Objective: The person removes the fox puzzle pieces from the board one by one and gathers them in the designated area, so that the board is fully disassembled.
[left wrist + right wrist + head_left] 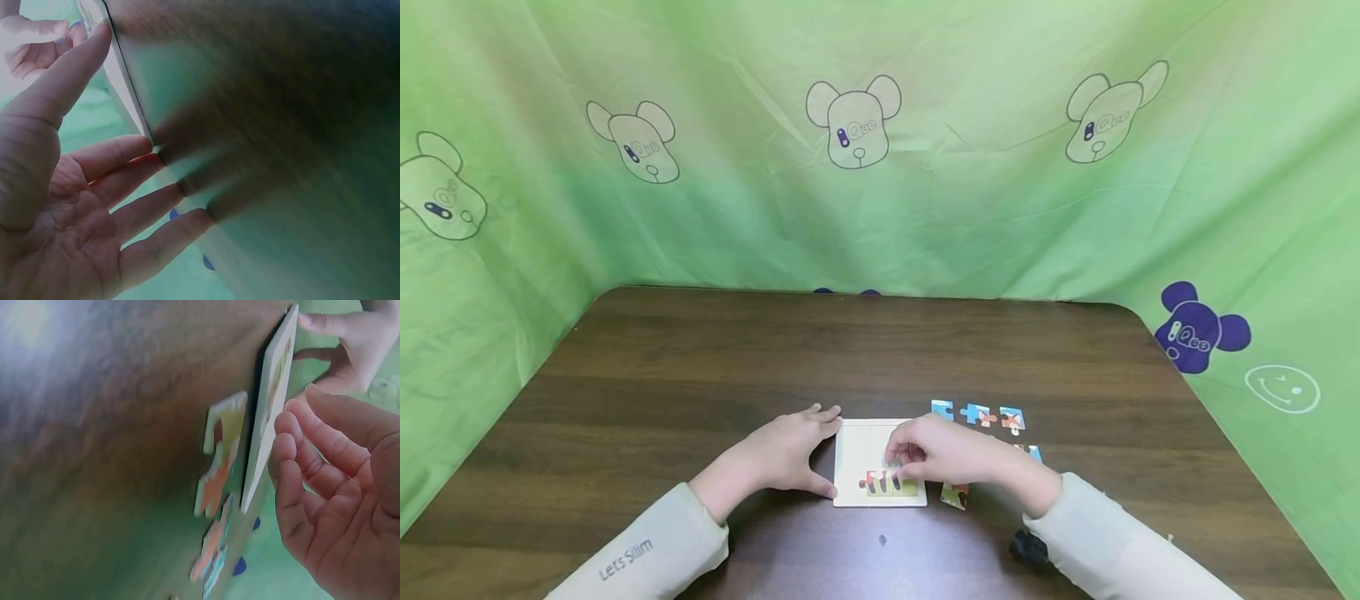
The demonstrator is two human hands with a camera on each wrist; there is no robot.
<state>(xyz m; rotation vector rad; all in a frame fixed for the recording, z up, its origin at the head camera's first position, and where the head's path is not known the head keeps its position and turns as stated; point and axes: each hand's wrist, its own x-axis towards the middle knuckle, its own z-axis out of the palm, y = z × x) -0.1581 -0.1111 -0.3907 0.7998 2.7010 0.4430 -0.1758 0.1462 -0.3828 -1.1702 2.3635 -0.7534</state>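
Note:
A white puzzle board [859, 446] lies on the table, with joined pieces showing a striped picture [887, 484] along its near side. My left hand [790, 450] rests at the board's left edge. Its thumb touches the near corner and its straight fingers [134, 209] reach the far one. Above the board is my right hand [928, 450], its fingers [289, 481] bent toward the thumb. Specks of blue appear by its fingertips in the left wrist view, but whether it pinches a piece is unclear. Beside the board lies a green and red puzzle piece [955, 497], partly under the right hand.
Loose blue and orange puzzle pieces [1012, 418] lie right of the board, some partly hidden by the right forearm. A small black object [1028, 548] sits by the right sleeve. Green printed cloth [865, 225] hangs behind the brown wooden table [700, 358].

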